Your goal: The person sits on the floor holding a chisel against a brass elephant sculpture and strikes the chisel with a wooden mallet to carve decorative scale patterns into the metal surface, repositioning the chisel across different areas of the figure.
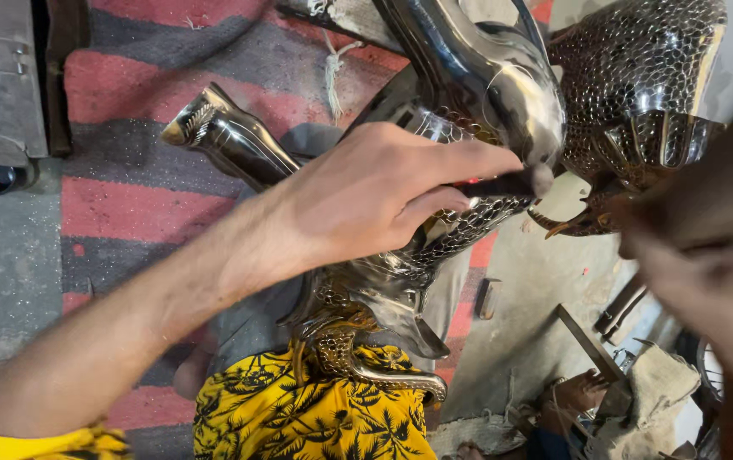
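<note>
Your left hand (375,200) has its grip pinched on a dark rod-like tool (503,184), tip against the polished metal animal figure (435,128) lying across your lap, under the fingers. Your right hand (707,247) is blurred at frame right; grip cannot be told. Striped rug (128,196) below.

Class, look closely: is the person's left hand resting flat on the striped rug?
No, the left hand grips a dark tool against the shiny metal figure.

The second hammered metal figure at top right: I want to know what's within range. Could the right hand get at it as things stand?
Probably yes. The right hand, blurred and close to the camera, hangs just beside the second metal figure, with nothing visible between them. The left hand is busy on the nearer figure.
</note>
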